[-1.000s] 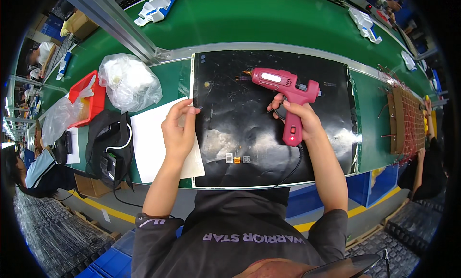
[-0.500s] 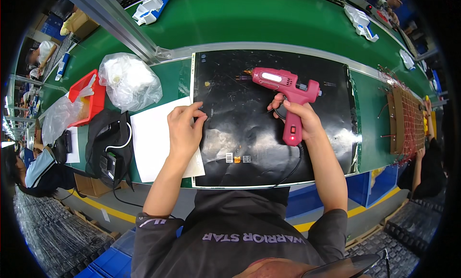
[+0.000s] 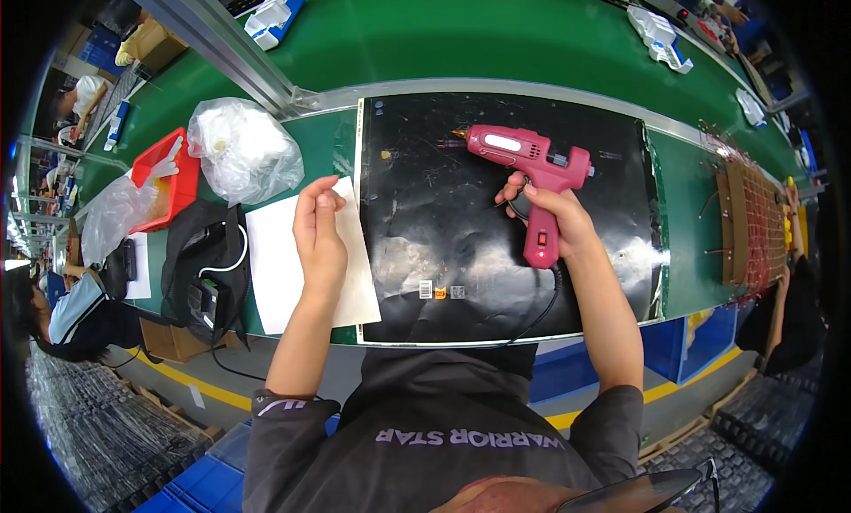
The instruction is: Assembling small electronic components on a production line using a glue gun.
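Observation:
My right hand [image 3: 558, 213] grips the handle of a pink hot glue gun [image 3: 532, 159], with fingers around its trigger area. Its nozzle points to the far left above a black mat [image 3: 425, 238], and a small red light shows low on the handle. From the handle's bottom a black cord [image 3: 542, 314] runs to the mat's near edge. My left hand [image 3: 321, 234] hovers over a white sheet of paper [image 3: 277, 265] left of the mat. Its fingers are curled in beside the thumb, and nothing shows in them.
Left of the paper are a black bag [image 3: 182, 256], a red bin [image 3: 177, 190] and a clear plastic bag [image 3: 244, 154] of white pieces. Beyond runs a green conveyor [image 3: 479, 34] carrying white-and-blue parts [image 3: 275, 19]. A metal post [image 3: 208, 43] rises far left. At right stands a red wire rack [image 3: 758, 229].
My left hand has moved left from the mat's edge to over the paper, its fingers curling in. The parts on the conveyor have shifted slightly left. The glue gun has hardly moved.

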`<state>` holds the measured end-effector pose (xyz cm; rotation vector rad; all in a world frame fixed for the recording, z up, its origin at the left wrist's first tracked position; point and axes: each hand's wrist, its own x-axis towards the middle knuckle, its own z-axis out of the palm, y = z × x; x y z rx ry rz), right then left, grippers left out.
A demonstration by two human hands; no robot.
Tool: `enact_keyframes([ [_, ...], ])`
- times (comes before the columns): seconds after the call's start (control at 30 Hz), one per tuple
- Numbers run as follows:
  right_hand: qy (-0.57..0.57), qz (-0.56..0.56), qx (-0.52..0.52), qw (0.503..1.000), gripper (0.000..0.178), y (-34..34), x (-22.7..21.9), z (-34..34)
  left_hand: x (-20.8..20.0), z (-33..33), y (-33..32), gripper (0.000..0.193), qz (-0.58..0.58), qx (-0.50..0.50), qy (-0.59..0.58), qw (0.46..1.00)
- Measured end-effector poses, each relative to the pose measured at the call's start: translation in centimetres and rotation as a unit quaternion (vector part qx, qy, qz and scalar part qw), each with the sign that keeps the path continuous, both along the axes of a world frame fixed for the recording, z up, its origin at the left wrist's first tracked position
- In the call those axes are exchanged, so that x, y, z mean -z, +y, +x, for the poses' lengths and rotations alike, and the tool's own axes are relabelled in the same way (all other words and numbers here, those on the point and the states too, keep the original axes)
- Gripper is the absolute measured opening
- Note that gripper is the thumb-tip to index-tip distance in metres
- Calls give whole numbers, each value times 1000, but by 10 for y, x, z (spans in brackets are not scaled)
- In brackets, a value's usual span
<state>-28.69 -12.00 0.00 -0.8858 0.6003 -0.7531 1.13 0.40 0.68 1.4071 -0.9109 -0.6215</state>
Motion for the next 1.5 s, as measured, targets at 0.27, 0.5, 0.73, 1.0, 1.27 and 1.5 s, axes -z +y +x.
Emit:
enact_keyframes([
  [0.27, 1, -3, 1, 1000, 27, -1, 2, 1, -4, 0, -1, 26, -17, 60, 92, 994],
  [0.5, -8, -13, -7, 1000, 27, -3, 5, 0, -6, -2, 0, 29, -19, 94, 92, 991],
  [0.73, -6, -13, -6, 1000, 27, -2, 5, 0, -38, -7, 17, 21, 18, 147, 0, 989],
  [1.0, 5, -15, -6, 1000, 27, -3, 3, 0, -66, -3, 76, 12, 71, 354, 8, 932],
  [1.27, 2, -14, -4, 1000, 27, -3, 4, 0, -44, -15, 125, 16, 303, 600, -42, 739],
  [1.5, -23, 11, 2, 1000, 28, -4, 9, -3, 38, 3, 165, 17, 373, 485, -175, 772],
])
